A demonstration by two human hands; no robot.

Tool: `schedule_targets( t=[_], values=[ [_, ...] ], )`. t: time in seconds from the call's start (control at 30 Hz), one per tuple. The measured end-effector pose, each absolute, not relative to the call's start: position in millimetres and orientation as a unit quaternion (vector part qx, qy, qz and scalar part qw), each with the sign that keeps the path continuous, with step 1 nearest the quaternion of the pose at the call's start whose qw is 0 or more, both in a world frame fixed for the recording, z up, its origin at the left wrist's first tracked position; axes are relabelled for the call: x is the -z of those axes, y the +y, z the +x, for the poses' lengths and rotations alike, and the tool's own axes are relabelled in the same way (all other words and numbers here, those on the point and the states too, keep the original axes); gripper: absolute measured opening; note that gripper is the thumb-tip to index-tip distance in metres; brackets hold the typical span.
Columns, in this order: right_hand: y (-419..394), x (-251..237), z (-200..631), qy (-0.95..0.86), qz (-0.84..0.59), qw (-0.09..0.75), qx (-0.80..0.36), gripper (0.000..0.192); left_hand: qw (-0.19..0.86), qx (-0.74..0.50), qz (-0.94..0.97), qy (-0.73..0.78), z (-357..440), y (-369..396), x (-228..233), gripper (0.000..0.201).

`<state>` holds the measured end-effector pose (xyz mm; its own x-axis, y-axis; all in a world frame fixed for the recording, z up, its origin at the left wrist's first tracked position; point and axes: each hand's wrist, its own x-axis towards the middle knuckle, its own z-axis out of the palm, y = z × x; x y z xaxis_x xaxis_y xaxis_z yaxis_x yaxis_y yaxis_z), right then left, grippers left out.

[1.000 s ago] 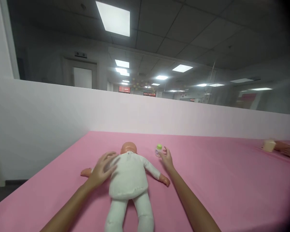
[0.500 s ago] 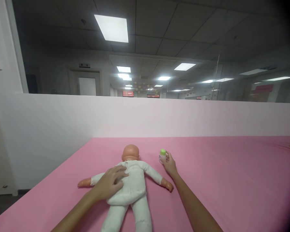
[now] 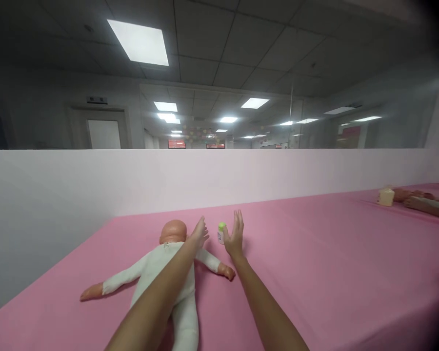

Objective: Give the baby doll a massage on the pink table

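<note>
Item: 1 small bottle [image 3: 221,233], pale clear body, lime-green cap, standing upright on the pink table cover [image 3: 332,273], just right of the doll [image 3: 168,265]. We see our right hand [image 3: 234,237] just beside it, fingers straight and together, palm toward it, nothing gripped; contact we cannot tell. Our left hand [image 3: 198,234], fingers extended, nothing held, hovers over the doll's shoulder. The doll: bald head, white suit, arms spread.

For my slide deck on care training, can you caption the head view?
Both hands, left hand and right hand, open around a small green-capped bottle beside a white-suited doll on a pink table.
</note>
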<state>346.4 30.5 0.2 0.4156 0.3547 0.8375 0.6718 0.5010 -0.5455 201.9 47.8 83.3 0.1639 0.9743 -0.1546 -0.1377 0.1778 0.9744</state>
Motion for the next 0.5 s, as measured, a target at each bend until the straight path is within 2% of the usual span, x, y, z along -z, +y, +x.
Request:
schedule_targets(
  t=[0.07, 0.23, 0.37, 0.5],
  values=[
    [32, -5, 344, -0.542, -0.499, 0.666, 0.114, 0.061, 0.635, -0.468, 0.424, 0.446, 232, 57, -72, 0.067],
    [49, 15, 356, -0.629, -0.521, 0.577, 0.006, 0.051, 0.662, -0.488, 0.400, 0.405, 256, 68, -55, 0.067],
    [46, 17, 351, -0.622, -0.497, 0.604, 0.009, 0.053, 0.631, -0.510, 0.411, 0.416, 236, 73, -57, 0.068],
    [16, -23, 305, -0.587, -0.457, 0.662, -0.092, 0.060, 0.556, -0.517, 0.540, 0.363, 224, 48, -69, 0.061]
  ],
)
